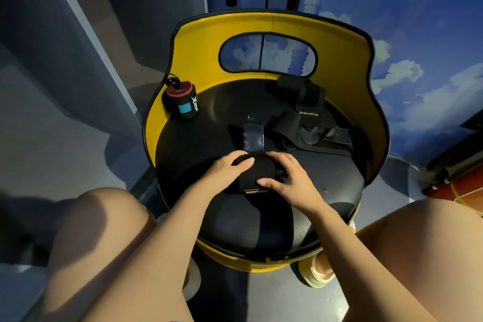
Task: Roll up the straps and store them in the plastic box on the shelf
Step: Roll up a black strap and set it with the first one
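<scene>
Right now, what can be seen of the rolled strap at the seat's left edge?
The rolled strap is a tight black fabric coil whose end shows red and grey spiral layers. A teal patch and white lettering mark its side, and a thin black cord loops from its top. It lies on the black seat cushion against the yellow backrest; neither hand touches it.

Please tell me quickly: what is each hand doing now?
Left hand: holding the black strap roll.
Right hand: holding the same roll from the other side.
</scene>
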Tool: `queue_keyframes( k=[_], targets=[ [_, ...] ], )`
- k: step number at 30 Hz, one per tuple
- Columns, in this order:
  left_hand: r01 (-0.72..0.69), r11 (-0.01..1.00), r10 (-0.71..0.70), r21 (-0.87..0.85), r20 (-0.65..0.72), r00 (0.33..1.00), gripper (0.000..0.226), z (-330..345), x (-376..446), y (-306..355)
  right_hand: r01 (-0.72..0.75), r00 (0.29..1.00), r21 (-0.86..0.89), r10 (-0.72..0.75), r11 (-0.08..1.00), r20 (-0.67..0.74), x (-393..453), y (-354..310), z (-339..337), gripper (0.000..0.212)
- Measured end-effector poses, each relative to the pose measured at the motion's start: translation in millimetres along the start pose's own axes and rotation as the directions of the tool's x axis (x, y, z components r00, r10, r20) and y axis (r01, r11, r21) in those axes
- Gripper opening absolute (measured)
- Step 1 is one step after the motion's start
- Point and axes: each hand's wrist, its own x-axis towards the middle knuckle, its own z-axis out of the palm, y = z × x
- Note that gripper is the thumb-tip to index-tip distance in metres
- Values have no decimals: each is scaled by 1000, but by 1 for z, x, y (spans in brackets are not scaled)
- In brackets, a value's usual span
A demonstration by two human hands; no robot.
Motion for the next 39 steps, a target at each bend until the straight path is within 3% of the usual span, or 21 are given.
queue_keyframes(
  k=[3, 7, 9, 12, 16, 21, 25, 27, 31, 33, 36, 39],
  targets=[
    [-42, 999, 44, 19, -101, 994, 42, 5, 7, -1, -63, 998, -3, 63, 998, 27, 11, -2, -5, 63],
    [-258, 953, 298, 162, -322, 899, 33, 6, 8, -6, -137, 990, 2, 137, 991, 46, 24, -6, -7, 61],
    [-319, 909, 393, 269, -299, 869, 36, 4, 5, -6, -189, 981, 42, 186, 981, 54, 32, -5, -9, 63],
    [-329, 800, 479, 502, -203, 854, 58, 4, 3, -6, -258, 965, 91, 252, 962, 70, 41, -5, -13, 65],
    [-272, 697, 415, 664, -64, 908, 91, 6, 5, -1, -319, 948, 151, 312, 936, 66, 49, -2, -13, 65],
    [-245, 734, 311, 633, 7, 950, 87, -6, 25, 11, -295, 951, 163, 306, 941, -42, 54, -5, -8, 57],
    [-225, 762, 220, 607, 85, 972, 85, -20, 43, 26, 7, 968, -6, -8, 1000, -249, 48, -5, -7, 42],
    [-192, 804, 157, 562, 111, 981, 86, -28, 54, 30, 111, 968, -124, -135, 986, -209, 47, 0, -7, 39],
    [-140, 896, 82, 421, 152, 985, 84, -38, 73, 29, 73, 994, -91, -80, 993, -74, 56, -2, -10, 44],
    [-157, 907, 129, 391, 97, 987, 76, -38, 75, 26, 30, 997, -98, -37, 995, -70, 66, -3, -12, 43],
    [-302, 829, 363, 470, -43, 931, 58, -35, 70, 26, -17, 999, -117, 11, 993, -49, 85, -7, -14, 41],
    [-370, 713, 459, 596, 2, 889, 69, -37, 65, 26, -89, 996, -100, 86, 991, -29, 103, -12, -14, 40]
  ],
)
